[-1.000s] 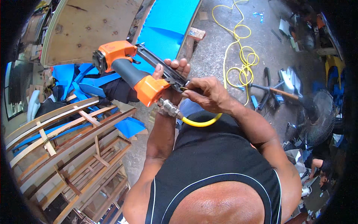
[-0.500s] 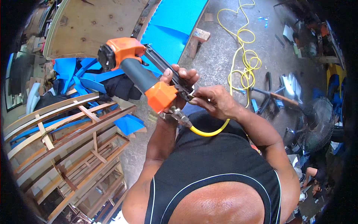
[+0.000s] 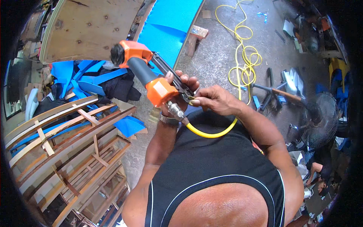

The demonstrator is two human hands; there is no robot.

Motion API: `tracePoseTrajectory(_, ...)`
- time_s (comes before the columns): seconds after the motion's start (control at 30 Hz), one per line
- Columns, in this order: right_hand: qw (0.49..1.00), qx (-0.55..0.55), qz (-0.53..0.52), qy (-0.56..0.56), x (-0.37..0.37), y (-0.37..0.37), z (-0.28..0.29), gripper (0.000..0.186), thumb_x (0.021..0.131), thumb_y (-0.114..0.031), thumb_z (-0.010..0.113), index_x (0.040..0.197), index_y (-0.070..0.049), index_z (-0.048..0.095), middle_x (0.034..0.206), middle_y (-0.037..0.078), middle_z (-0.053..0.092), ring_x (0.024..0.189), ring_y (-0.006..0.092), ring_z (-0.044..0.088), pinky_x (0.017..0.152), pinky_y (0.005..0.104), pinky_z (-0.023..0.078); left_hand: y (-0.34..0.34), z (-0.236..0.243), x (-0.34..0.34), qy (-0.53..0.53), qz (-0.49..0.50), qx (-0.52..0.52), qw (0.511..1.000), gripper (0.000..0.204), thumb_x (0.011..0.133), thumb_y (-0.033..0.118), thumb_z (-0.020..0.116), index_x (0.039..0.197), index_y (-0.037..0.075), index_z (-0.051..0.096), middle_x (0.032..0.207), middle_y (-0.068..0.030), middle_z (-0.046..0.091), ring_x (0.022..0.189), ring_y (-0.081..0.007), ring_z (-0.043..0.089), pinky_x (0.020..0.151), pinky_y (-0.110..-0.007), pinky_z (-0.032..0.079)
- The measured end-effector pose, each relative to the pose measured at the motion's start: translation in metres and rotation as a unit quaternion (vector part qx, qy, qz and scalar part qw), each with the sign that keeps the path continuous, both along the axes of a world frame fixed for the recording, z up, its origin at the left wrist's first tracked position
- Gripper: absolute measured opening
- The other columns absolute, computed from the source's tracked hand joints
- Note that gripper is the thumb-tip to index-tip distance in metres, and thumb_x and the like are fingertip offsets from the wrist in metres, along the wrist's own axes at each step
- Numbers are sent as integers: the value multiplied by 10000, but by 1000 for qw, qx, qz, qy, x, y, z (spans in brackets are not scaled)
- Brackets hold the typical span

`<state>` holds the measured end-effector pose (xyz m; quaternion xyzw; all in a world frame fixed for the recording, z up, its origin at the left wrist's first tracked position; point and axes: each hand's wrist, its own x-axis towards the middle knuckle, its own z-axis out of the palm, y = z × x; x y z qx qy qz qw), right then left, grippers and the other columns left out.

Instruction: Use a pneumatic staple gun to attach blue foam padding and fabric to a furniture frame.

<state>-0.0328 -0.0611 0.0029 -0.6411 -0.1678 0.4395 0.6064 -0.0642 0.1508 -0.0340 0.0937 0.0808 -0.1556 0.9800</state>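
An orange and black air staple gun (image 3: 143,72) is held up in front of my chest. My left hand (image 3: 185,81) is closed around its long dark magazine (image 3: 165,67) from beneath, fingertips showing on the far side. My right hand (image 3: 219,100) pinches at the rear end of that magazine; a small yellowish bit shows at the fingertips, too small to name. From the metal coupling (image 3: 175,110) on the gun's handle, a yellow air hose (image 3: 211,135) loops below my right hand.
Slatted wooden frames (image 3: 72,151) fill the left side. Blue foam scraps (image 3: 81,77) lie behind them, beside a plywood sheet (image 3: 94,30). A blue-covered panel (image 3: 166,28) is at the far middle. Coiled hose (image 3: 247,68) lies on the floor, and a fan (image 3: 321,119) stands right.
The gun's orange head has swung slightly right and nearer. My left hand still grips the magazine, and my right fingers stay pinched at its rear end.
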Motion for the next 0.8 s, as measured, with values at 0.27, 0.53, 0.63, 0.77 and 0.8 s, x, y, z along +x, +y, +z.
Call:
tracePoseTrajectory(0.27, 987, 16, -163, 9, 53, 18, -6, 486, 1068, -462, 577, 1297, -39, 641, 1112, 47, 691, 970, 132, 639, 829, 315, 546, 9, -48, -7, 73, 41, 685, 724, 417, 987, 409, 697, 1108, 11, 727, 774, -64, 726, 662, -181, 707, 616, -330, 554)
tracePoseTrajectory(0.53, 965, 45, -260, -1, 34, 35, -28, 352, 1033, -389, 652, 1080, -46, 588, 785, 43, 629, 670, 137, 627, 635, 288, 517, -30, -14, 4, 37, 46, 743, 667, 464, 923, 347, 716, 1062, -92, 656, 867, -287, 729, 837, -423, 743, 741, -486, 555)
tracePoseTrajectory(0.63, 964, 12, -267, 1, 32, 31, -30, 390, 1049, -436, 628, 1014, -49, 591, 754, 41, 633, 659, 130, 641, 605, 303, 530, -21, -44, 5, 44, -4, 782, 621, 572, 927, 404, 669, 963, -162, 597, 823, -383, 668, 832, -505, 707, 740, -523, 544)
tracePoseTrajectory(0.77, 971, -7, -237, 24, 37, 27, -30, 382, 1048, -412, 624, 1019, -31, 598, 744, 42, 631, 658, 139, 644, 613, 303, 532, -21, -37, 5, 54, -25, 785, 617, 568, 929, 406, 665, 970, -157, 601, 817, -384, 662, 832, -507, 707, 734, -535, 539)
tracePoseTrajectory(0.8, 971, -7, -237, 23, 36, 26, -32, 382, 1048, -412, 624, 1019, -31, 598, 744, 42, 631, 658, 139, 644, 613, 303, 532, -20, -43, 4, 42, -18, 781, 623, 571, 930, 411, 661, 971, -156, 601, 812, -382, 662, 826, -506, 707, 728, -536, 538)
